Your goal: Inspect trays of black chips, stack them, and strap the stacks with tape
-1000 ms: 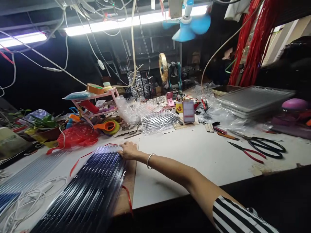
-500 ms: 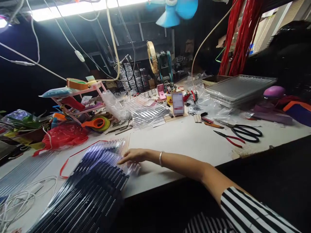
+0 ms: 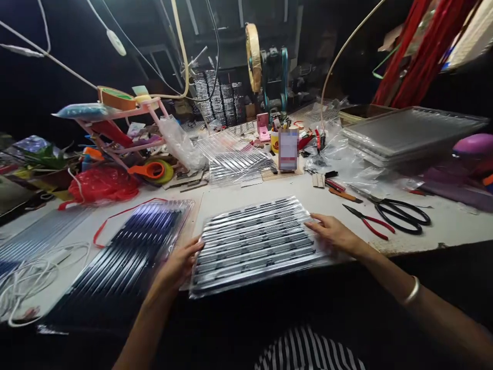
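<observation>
A clear ribbed plastic tray (image 3: 254, 239) with rows of dark pieces lies at the table's front edge, its near side slightly over it. My left hand (image 3: 184, 264) grips the tray's left edge. At the opposite edge, my right hand (image 3: 335, 235) holds the right side, thumb and fingers closed on it. To the left rests a stack of dark ribbed trays (image 3: 127, 246), purple at its far end, and a red ribbon (image 3: 100, 234) lies beside it.
Red-handled pliers (image 3: 370, 222) and black scissors (image 3: 404, 213) lie on the right. Behind are clear strips (image 3: 239, 159), a phone-like block (image 3: 288, 150) and stacked lidded trays (image 3: 412, 133). A coiled white cable (image 3: 31, 288) sits at left.
A tray is now flat in front of me, between both hands. My right hand has moved right from the dark stack, and my left hand has come into view. The view has tilted down.
</observation>
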{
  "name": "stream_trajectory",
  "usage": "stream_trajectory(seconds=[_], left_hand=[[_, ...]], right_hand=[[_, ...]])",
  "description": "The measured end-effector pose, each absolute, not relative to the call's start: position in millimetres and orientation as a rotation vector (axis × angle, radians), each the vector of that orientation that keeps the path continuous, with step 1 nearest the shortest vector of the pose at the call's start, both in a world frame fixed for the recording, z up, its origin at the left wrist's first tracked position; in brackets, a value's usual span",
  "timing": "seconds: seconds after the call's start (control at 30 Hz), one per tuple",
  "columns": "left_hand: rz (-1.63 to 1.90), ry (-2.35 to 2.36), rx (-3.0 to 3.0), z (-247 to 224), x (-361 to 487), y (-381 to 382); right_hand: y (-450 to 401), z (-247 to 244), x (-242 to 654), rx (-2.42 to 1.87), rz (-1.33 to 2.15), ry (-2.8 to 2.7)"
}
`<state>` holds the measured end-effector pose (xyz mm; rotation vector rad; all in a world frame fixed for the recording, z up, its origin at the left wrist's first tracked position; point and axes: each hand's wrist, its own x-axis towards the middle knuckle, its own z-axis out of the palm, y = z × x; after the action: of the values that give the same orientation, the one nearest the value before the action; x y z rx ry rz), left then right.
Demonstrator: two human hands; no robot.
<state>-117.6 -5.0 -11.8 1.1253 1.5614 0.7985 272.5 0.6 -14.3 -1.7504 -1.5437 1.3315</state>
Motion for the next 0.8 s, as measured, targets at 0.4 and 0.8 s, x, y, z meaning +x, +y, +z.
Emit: stream_trajectory(seconds=[0.4, 0.8], left_hand=[[0.487, 2.115, 2.013, -34, -79, -36], [0.964, 1.924, 1.606, -41, -79, -6]], right_hand=[[-43, -53, 298, -1.662, 0.231, -2.040], [-9, -56, 267, -1.602, 0.422, -1.869]])
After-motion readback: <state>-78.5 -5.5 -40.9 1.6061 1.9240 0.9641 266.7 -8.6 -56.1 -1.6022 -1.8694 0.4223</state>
